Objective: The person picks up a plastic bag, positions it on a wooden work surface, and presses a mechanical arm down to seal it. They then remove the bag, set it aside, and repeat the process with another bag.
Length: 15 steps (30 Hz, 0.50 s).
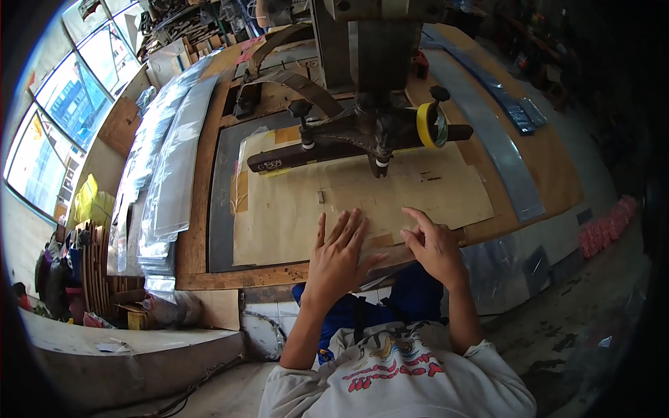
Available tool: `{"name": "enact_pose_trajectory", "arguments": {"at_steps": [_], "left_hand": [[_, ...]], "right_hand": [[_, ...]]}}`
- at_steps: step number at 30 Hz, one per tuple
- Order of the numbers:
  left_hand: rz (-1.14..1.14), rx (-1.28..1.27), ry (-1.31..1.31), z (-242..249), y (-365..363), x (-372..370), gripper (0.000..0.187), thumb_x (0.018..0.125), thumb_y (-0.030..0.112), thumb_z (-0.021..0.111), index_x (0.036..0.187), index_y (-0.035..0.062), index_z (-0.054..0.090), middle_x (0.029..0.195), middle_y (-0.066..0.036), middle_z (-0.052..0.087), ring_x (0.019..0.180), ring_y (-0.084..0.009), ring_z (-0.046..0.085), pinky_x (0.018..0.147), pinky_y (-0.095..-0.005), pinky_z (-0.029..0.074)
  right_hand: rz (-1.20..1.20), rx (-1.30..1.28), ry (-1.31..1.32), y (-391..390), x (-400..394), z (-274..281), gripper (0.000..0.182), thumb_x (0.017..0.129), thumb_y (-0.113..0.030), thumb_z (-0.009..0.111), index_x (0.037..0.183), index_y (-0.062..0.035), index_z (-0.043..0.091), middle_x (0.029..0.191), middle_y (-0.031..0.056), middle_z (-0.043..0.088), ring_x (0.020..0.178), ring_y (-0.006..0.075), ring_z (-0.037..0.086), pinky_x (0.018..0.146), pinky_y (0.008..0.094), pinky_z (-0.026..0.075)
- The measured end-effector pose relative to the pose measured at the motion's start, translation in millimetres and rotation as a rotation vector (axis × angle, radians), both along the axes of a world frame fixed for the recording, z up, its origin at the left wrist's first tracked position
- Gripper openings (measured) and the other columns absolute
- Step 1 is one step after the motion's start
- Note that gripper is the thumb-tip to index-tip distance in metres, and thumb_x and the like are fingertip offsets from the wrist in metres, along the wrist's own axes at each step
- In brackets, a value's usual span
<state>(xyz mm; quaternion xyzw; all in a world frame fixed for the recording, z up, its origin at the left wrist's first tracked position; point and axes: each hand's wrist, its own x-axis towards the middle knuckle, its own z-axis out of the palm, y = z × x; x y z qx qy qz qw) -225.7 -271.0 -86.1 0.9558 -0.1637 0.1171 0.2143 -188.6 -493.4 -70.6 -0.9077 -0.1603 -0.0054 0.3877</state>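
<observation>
My left hand (336, 254) lies with spread fingers over the near edge of a tan sheet (279, 216), which is taped down on a dark plate (221, 209). To its right, my right hand (437, 252) hovers near the same edge, thumb and index finger apart and the other fingers curled. Something clear, perhaps plastic film, shows faintly between the hands; its outline is hard to make out. Beyond the fingertips, a dark metal bar (279, 159) of a press crosses above the sheet. A yellow tape roll (424, 125) hangs on the press at the right knob.
Stacked clear plastic sleeves (182, 167) lie along the table's left side. Another strip of plastic sleeves (512, 177) runs down the right side. The wooden table edge (237, 277) is before me. A pink bundle (608, 226) sits at far right, and windows (77, 83) stand at left.
</observation>
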Motion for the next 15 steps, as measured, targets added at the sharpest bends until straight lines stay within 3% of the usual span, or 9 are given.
{"name": "enact_pose_trajectory", "arguments": {"at_steps": [2, 6, 9, 12, 15], "left_hand": [[-0.014, 0.035, -0.03, -3, 5, 10, 0.072, 0.092, 0.051, 0.064, 0.141, -0.0002, 0.053, 0.15, -0.017, 0.05, 0.143, -0.0326, 0.043, 0.125, -0.0535, 0.014], [-0.046, 0.11, -0.078, -8, 18, 35, 0.082, 0.093, 0.06, 0.058, 0.142, -0.0047, 0.051, 0.149, -0.02, 0.05, 0.142, -0.032, 0.044, 0.125, -0.0508, 0.014], [-0.072, 0.202, -0.065, -6, 34, 54, 0.085, 0.092, 0.062, 0.058, 0.146, -0.0031, 0.047, 0.152, -0.019, 0.048, 0.145, -0.0316, 0.041, 0.125, -0.049, 0.017], [-0.115, 0.194, -0.022, -7, 50, 73, 0.085, 0.093, 0.06, 0.058, 0.148, -0.0041, 0.043, 0.156, -0.02, 0.042, 0.147, -0.0309, 0.036, 0.125, -0.0484, 0.017], [-0.096, 0.315, -0.016, -14, 52, 69, 0.082, 0.096, 0.056, 0.056, 0.148, -0.0065, 0.041, 0.157, -0.022, 0.039, 0.147, -0.0322, 0.035, 0.124, -0.0464, 0.022]], "right_hand": [[-0.005, -0.098, -0.05, 6, 8, 4, 0.038, 0.093, -0.016, 0.069, 0.128, -0.0033, 0.061, 0.075, 0.0127, 0.069, 0.078, 0.0297, 0.069, 0.071, 0.0424, 0.052], [0.15, -0.2, -0.338, 15, 23, 3, 0.04, 0.096, -0.024, 0.066, 0.132, -0.0086, 0.063, 0.133, 0.0182, 0.06, 0.128, 0.0329, 0.053, 0.108, 0.0465, 0.041], [0.457, -0.359, -0.309, 19, 41, -22, 0.045, 0.102, -0.034, 0.055, 0.141, -0.0132, 0.057, 0.157, 0.0143, 0.04, 0.145, 0.034, 0.036, 0.122, 0.0507, 0.025], [0.457, -0.38, -0.298, 27, 53, -25, 0.048, 0.105, -0.039, 0.047, 0.148, -0.0174, 0.052, 0.161, 0.012, 0.035, 0.15, 0.0333, 0.03, 0.125, 0.051, 0.019], [0.433, -0.402, -0.296, 36, 65, -21, 0.047, 0.105, -0.037, 0.046, 0.148, -0.0194, 0.051, 0.161, 0.0128, 0.035, 0.149, 0.0341, 0.031, 0.124, 0.0506, 0.021]]}}
